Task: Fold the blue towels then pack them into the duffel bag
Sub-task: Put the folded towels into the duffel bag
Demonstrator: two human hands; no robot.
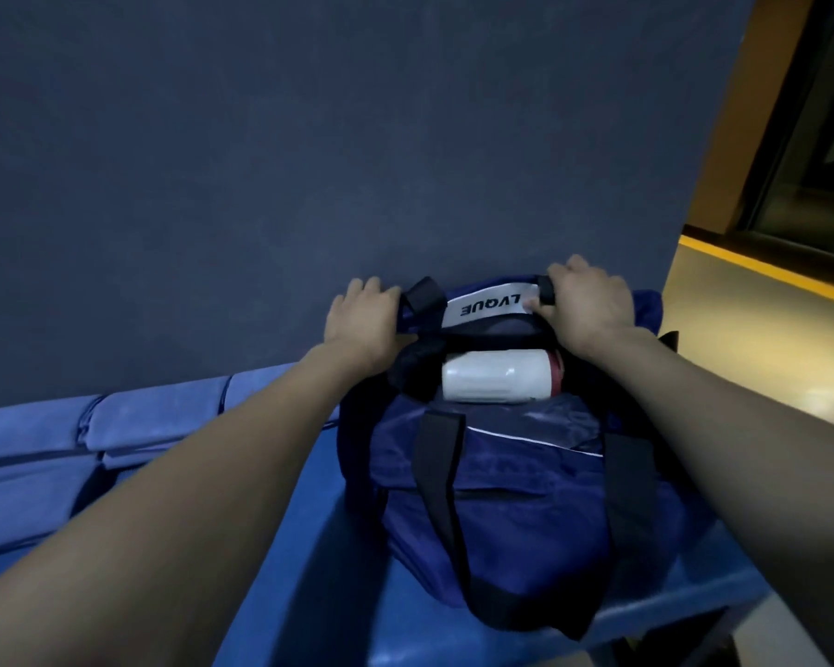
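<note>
While both hands grip the far rim, the bag (492,498) opens.
Left hand (362,320) and right hand (583,305) should pull evenly apart; the bottle (497,377) takes room beside the towels (44,450).

Blue towels (35,440) cut by left frame edge. White bottle (497,380) half sunk in duffel bag (516,512) opening; label print unreadable.

Open navy duffel bag (497,493), both hands gripping its far rim, left hand (362,320), right hand (583,305), white bottle (497,382) inside, folded blue towels (59,450) to its left
</note>
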